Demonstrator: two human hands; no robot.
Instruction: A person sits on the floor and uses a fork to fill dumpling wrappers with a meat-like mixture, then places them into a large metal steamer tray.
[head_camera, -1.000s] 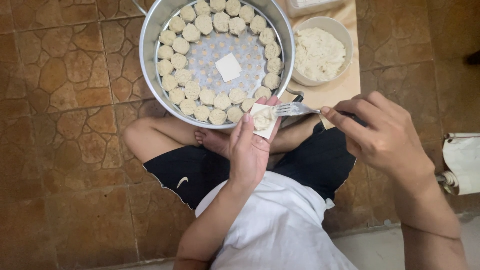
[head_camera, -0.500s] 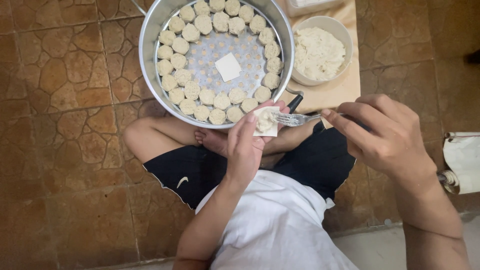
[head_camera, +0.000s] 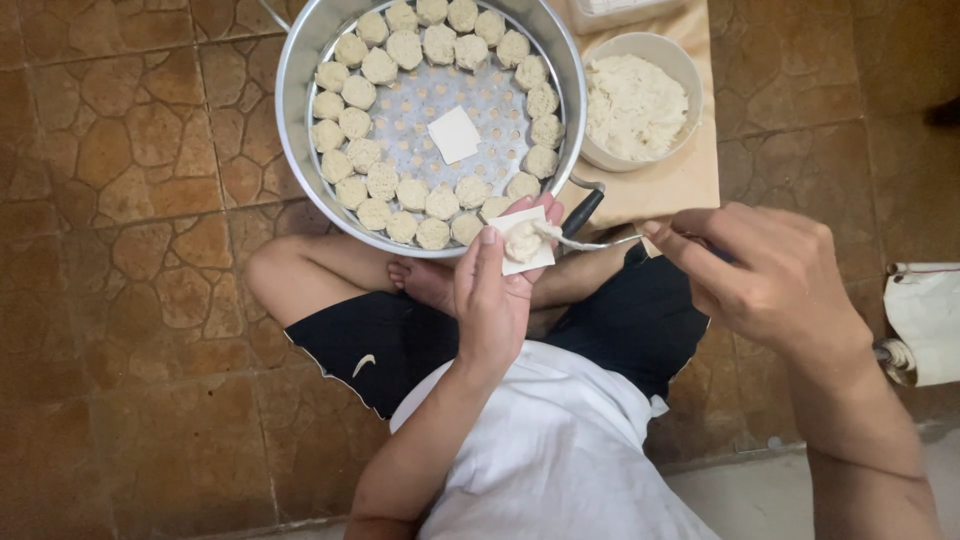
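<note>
Filling sat on the square wrapper (head_camera: 522, 241) that we cradled in our left hand (head_camera: 497, 295), just below the steamer pot (head_camera: 300, 60). Our right hand (head_camera: 770, 275), right of the pot, pinched a fork (head_camera: 590, 241), its tines touching the filling. A bowl of filling (head_camera: 640, 100) stood beside the pot's right rim.

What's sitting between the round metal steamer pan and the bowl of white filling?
In the head view, nothing stands between the steamer pan and the bowl: only a narrow strip of the tan board shows there, with the pan's black handle just below.
</note>
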